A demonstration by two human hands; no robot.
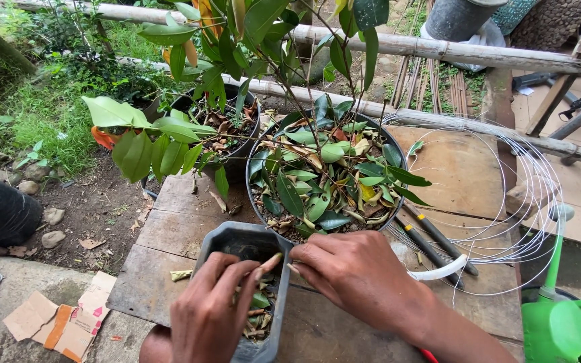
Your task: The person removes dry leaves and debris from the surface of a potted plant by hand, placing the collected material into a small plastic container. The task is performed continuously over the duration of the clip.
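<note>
Both hands work at the grey rectangular plastic tray of dry leaves, just before the round black plastic plant pot: left hand fingers curled pinching leaf scraps inside, right hand fingertips resting loosely bent on its rim.

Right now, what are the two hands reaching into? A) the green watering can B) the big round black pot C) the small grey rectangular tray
C: both the left hand and right hand have fingers over the grey rectangular tray, which holds cut leaves.
</note>
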